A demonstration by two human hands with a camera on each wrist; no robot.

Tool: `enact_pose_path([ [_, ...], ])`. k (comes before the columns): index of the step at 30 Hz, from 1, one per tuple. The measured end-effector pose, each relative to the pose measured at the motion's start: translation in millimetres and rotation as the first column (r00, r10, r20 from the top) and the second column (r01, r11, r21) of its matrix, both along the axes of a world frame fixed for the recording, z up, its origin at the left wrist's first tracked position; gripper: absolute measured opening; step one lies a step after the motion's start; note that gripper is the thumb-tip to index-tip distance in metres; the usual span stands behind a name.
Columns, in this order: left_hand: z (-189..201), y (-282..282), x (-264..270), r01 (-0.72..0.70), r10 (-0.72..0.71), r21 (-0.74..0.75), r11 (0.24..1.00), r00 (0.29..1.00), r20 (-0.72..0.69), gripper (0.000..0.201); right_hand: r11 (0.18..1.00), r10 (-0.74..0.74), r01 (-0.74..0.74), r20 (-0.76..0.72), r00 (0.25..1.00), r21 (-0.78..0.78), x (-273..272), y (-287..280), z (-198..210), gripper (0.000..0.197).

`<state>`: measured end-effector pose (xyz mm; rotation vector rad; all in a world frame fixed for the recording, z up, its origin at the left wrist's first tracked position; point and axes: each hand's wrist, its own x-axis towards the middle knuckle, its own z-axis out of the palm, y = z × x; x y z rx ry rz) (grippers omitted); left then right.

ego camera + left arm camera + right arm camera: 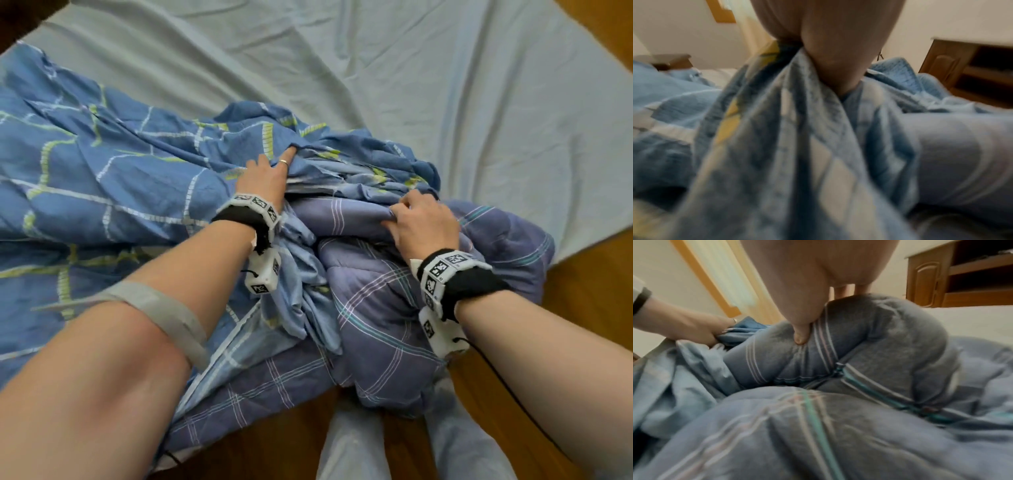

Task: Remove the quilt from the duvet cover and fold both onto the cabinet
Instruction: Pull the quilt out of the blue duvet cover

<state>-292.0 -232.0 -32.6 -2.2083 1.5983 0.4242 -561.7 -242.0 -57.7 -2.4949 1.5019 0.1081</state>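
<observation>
The blue duvet cover (102, 171) with white and yellow-green lines lies crumpled across the left of the bed. Its bunched open end sits mid-frame. My left hand (267, 174) grips that bunched edge, and the left wrist view shows the cover (777, 146) gathered under my palm (828, 48). The purple plaid quilt (376, 308) bulges out of the cover at the bed's near corner. My right hand (424, 219) pinches a thick fold of the quilt (838, 434), thumb (801, 335) on the near side and fingers behind it. The left hand (690, 329) also shows in the right wrist view.
A pale fitted sheet (411, 85) covers the bed beyond the bedding. A wooden floor (582, 291) lies to the right and below, where my legs (352, 445) stand. A brown wooden cabinet (962, 272) with open shelves stands past the bed, also in the left wrist view (962, 73).
</observation>
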Motion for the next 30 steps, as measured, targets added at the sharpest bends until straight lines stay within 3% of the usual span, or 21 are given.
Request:
enact_pose_path([
  [2,0,12,-11,-0.063,0.059,-0.072,0.995,0.997,-0.058,0.093,0.998,-0.001,-0.003,-0.07,0.998,-0.059,25,4,8,0.017],
  [4,-4,31,-19,-0.103,0.094,-0.162,0.981,0.994,-0.062,0.106,0.993,0.047,-0.048,-0.012,0.999,-0.11,56,9,19,0.02],
  [6,-11,54,-23,-0.201,0.198,-0.219,0.955,0.98,-0.038,0.122,0.992,0.12,-0.118,0.052,0.991,-0.045,87,20,25,0.021],
  [9,-24,87,-23,-0.474,0.467,-0.156,0.867,0.881,-0.083,0.134,0.973,0.195,-0.186,-0.055,0.979,0.135,118,42,8,0.036],
  [11,-33,99,-20,-0.61,0.595,-0.062,0.79,0.787,-0.159,0.128,0.963,0.195,-0.165,-0.129,0.972,0.212,126,50,-9,0.054],
  [14,-47,98,-13,-0.733,0.72,0.074,0.676,0.636,-0.277,0.104,0.967,0.174,-0.137,-0.164,0.971,0.214,132,49,-33,0.058],
  [16,-52,95,-10,-0.749,0.743,0.125,0.651,0.595,-0.307,0.09,0.969,0.188,-0.145,-0.217,0.958,0.2,133,45,-46,0.069],
  [19,-56,91,-6,-0.7,0.691,0.089,0.709,0.664,-0.285,0.076,0.964,0.23,-0.183,-0.255,0.939,0.194,136,34,-56,0.08],
  [24,-37,75,17,-0.55,0.541,-0.038,0.834,0.83,-0.135,0.067,0.956,0.254,-0.229,-0.125,0.959,0.185,130,14,-35,0.046],
  [30,12,48,58,-0.48,0.487,-0.126,0.868,0.873,0.033,0.056,0.933,0.352,-0.356,0.078,0.933,0.045,88,-3,27,0.026],
])
